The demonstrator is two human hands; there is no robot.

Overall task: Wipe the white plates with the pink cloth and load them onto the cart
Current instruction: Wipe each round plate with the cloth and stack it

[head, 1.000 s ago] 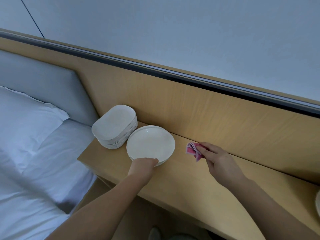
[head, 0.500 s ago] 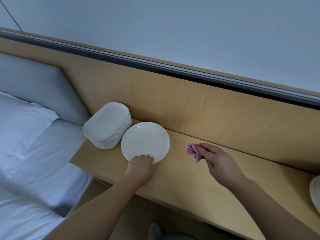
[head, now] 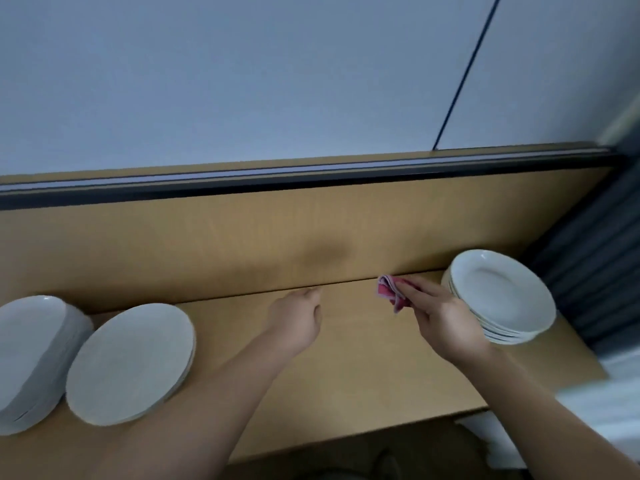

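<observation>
The left hand (head: 298, 315) is hovering near the centre of the frame, just above the wooden table (head: 346, 382). Its fingers are curling loosely inward and it is holding nothing; it is touching no plate. The right hand (head: 441, 322) is reaching in from the lower right, and its fingers are pinching the pink cloth (head: 390, 292), which is bunching up at the fingertips, a little right of centre. The cloth is sitting close to the line where the table is meeting the wooden back panel (head: 242, 244); I cannot tell if it is touching the table surface.

Just beside the right hand, toward the right of the frame, a stack of round white plates (head: 502, 296) is standing on the table, and the back of the hand is covering a small part of its left edge. At the lower left of the frame, a second stack of round plates (head: 133, 362) is lying on the table, well apart from the left hand. Further left, at the frame edge, a taller stack of white dishes (head: 33, 355) is touching or nearly touching the second stack.

Above the panel a dark rail (head: 311, 181) is running across the frame, and a pale wall (head: 242, 81) is filling the upper half. At the right edge a dark curtain (head: 595, 265) is hanging, and something white and blurred (head: 602, 410) is showing at the lower right.
</observation>
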